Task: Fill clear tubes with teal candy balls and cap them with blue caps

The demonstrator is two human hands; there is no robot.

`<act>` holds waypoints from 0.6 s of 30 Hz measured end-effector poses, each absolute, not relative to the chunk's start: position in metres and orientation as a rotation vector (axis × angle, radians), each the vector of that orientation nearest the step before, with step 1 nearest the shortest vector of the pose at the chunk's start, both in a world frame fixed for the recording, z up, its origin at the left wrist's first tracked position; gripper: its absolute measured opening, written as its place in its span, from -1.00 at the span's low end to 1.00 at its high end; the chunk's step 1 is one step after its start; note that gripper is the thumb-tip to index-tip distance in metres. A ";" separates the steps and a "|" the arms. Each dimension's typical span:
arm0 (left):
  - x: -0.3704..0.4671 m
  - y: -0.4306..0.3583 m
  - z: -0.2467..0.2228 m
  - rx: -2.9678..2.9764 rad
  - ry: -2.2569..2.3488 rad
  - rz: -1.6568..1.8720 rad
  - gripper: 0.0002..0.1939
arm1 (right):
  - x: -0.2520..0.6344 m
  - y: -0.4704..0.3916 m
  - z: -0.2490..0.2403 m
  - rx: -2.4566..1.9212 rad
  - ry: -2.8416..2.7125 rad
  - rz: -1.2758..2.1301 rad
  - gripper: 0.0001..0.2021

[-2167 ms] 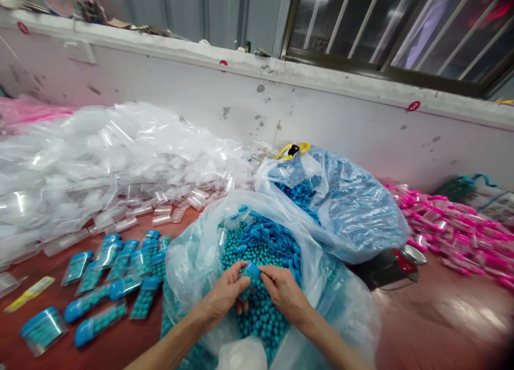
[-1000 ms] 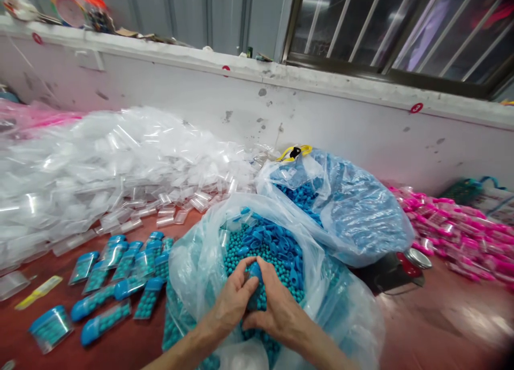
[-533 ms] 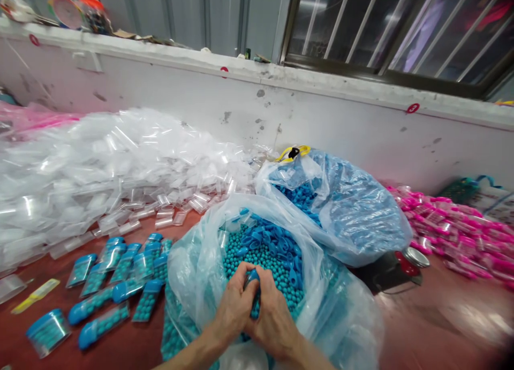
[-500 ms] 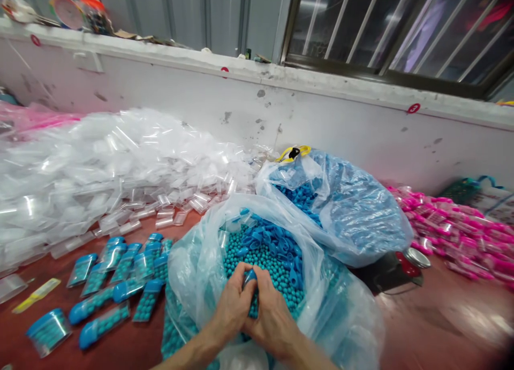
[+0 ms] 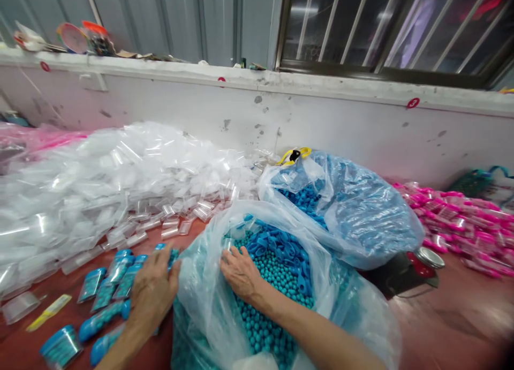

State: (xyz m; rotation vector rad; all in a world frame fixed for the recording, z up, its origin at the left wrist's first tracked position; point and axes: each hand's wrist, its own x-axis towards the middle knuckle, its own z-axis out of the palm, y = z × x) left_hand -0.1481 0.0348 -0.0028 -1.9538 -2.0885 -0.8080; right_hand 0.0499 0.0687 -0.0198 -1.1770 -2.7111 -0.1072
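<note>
My left hand (image 5: 155,287) is over the group of clear containers (image 5: 91,284) with blue caps, filled with teal beads, on the red table. Its thumb stands apart from the fingers, and it hides several of the containers. My right hand (image 5: 241,273) reaches into the open plastic bag (image 5: 201,276), fingers apart, at the left side of the teal beads (image 5: 277,273). A clear empty tube (image 5: 228,244) lies by its fingertips. Blue caps (image 5: 273,241) lie on the beads at the back of the bag.
Empty clear tubes (image 5: 120,177) are heaped at the back left. A second bag (image 5: 361,209) with blue parts stands behind the first. Pink items (image 5: 469,225) pile up at right, near a red jar with a metal lid (image 5: 429,257). A yellow strip (image 5: 48,312) lies at left.
My hands, together over the beads around a blue-capped container, have parted. The left moved left to the filled containers; the right moved to the bag's left side. The view shifted slightly.
</note>
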 end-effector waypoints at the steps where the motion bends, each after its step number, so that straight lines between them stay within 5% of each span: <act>1: -0.141 0.034 -0.011 -2.064 -2.054 -0.828 -0.57 | 0.045 0.072 -0.023 -1.142 -2.716 -0.085 -0.78; 6: -0.113 0.029 -0.051 -2.253 -1.980 -0.916 -0.62 | 0.031 0.080 -0.034 -1.072 -2.704 0.035 -0.60; 18: -0.108 0.030 -0.054 -2.229 -1.980 -0.837 -0.66 | 0.084 0.090 -0.037 -1.324 -2.690 -0.214 -0.84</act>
